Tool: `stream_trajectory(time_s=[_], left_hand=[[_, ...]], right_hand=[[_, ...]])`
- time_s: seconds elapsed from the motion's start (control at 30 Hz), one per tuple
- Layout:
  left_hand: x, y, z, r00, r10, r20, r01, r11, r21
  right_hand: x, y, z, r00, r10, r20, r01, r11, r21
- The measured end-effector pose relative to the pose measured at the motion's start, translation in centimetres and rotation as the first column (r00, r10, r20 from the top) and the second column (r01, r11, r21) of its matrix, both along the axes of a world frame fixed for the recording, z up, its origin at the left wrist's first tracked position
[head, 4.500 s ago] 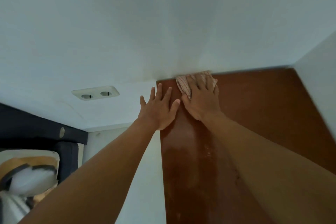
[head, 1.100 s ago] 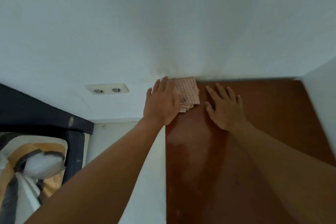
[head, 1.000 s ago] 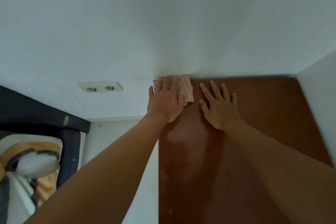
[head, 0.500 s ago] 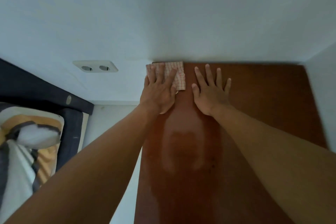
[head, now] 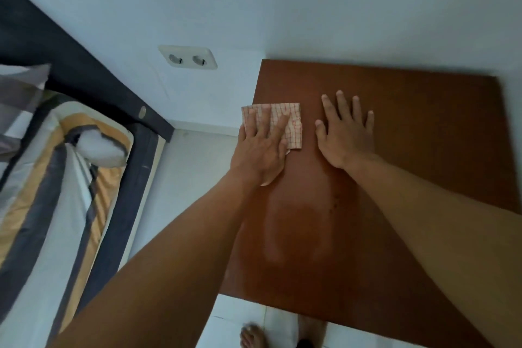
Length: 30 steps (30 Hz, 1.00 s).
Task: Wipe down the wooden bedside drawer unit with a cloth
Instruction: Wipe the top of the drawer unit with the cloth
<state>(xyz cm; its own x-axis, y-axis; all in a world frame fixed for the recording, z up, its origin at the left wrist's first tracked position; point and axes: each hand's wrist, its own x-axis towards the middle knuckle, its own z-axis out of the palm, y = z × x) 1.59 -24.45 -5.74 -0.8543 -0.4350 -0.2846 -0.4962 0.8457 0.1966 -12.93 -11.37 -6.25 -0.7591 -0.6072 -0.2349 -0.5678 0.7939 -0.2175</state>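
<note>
I look straight down on the reddish-brown wooden top of the bedside drawer unit (head: 409, 167). A small folded checked cloth (head: 293, 124) lies at the top's left edge. My left hand (head: 260, 150) presses flat on the cloth, fingers spread over it. Just to its right, my right hand (head: 346, 133) rests flat on the bare wood, fingers apart and holding nothing. A lighter smeared patch (head: 293, 223) shows on the wood between my forearms.
The unit stands in a corner against white walls. A double wall socket (head: 187, 58) sits left of it. A bed with a dark frame (head: 135, 167) and striped bedding (head: 42, 192) fills the left. White floor tiles and my bare foot (head: 251, 336) show below.
My left hand has drawn the cloth from the back left corner toward me along the left edge. My right hand came back with it. The view tipped down, showing the whole top and floor.
</note>
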Motion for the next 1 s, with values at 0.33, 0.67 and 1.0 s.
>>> stream_trajectory(time_s=[0.33, 0.67, 1.0], left_hand=[[8.9, 5.1, 0.3, 1.0, 0.001, 0.022, -0.001, 1.0, -0.003], [19.3, 11.8, -0.3, 0.998, -0.053, -0.038, 0.051, 0.996, -0.069], [26.1, 16.6, 0.5, 0.996, 0.017, -0.089, -0.029, 0.99, -0.14]], right_hand=[[9.3, 5.6, 0.4, 1.0, -0.019, -0.003, 0.019, 0.999, 0.028], [15.8, 9.0, 1.8, 0.988, -0.088, 0.125, 0.066, 0.984, 0.168], [20.6, 12.2, 1.9, 0.992, -0.056, 0.113, 0.037, 0.987, 0.158]])
